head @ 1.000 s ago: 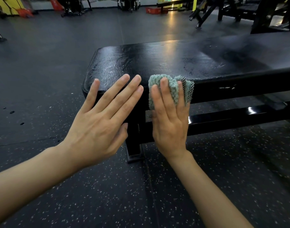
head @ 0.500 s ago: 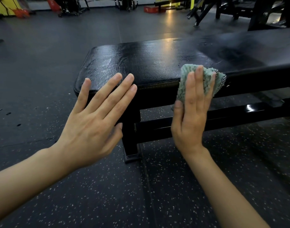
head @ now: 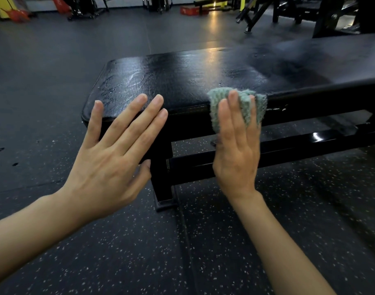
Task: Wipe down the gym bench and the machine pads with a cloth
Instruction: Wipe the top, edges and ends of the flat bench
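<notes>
Cloth (head: 245,105) under flat right hand (head: 235,158), pressed to bench (head: 182,81) edge.
We list: right fingers straight, pressing the green cloth against the black bench's near side, its top fold reaching the rim; left hand (head: 110,165) spread wide, holding nothing, before the bench's end; speckled floor (head: 139,252) beneath.

Bare left hand (head: 110,165), bare right hand (head: 235,150); nails short, plain; forearms bare to frame edge.
</notes>
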Motion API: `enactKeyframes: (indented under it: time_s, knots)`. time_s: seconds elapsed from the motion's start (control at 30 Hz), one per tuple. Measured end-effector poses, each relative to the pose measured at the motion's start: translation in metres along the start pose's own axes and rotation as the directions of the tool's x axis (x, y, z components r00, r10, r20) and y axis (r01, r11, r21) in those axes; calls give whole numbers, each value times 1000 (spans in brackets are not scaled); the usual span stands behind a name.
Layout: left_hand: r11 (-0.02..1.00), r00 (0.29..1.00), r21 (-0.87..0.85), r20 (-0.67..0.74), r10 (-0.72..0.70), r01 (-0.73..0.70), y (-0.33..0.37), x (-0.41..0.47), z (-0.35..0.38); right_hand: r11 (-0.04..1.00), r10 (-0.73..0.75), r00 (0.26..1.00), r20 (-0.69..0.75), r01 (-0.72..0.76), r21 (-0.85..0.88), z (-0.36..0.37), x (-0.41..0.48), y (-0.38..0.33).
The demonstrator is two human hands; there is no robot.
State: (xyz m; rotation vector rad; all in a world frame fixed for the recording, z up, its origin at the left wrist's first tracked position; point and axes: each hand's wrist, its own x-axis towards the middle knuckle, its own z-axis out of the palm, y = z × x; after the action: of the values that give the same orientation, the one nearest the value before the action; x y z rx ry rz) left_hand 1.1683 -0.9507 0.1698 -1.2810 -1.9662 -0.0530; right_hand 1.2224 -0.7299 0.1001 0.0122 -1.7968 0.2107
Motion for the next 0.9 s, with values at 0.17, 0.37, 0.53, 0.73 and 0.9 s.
enactKeyframes:
  time_s: [0.17,0.37,0.53,0.73,0.9]
  knots:
    - [1000,1000,0,8,1,-1,1,1,0,986,168,986,-17,-168,9,-21,4,32]
    - [1000,1000,-8,4,-5,5,4,3,2,936,275,960,-50,-256,242,-7,10,-4]
    - [1000,1000,-17,10,7,-7,8,8,1,946,171,985,20,-170,275,6,4,-28]
    - [999,999,-10,32,35,-35,17,20,2,997,2,999,32,-4,83,2,-1,-6]
    - [999,999,-12,35,30,-29,24,27,3,999,1,1000,3,0,-49,-13,-4,31]
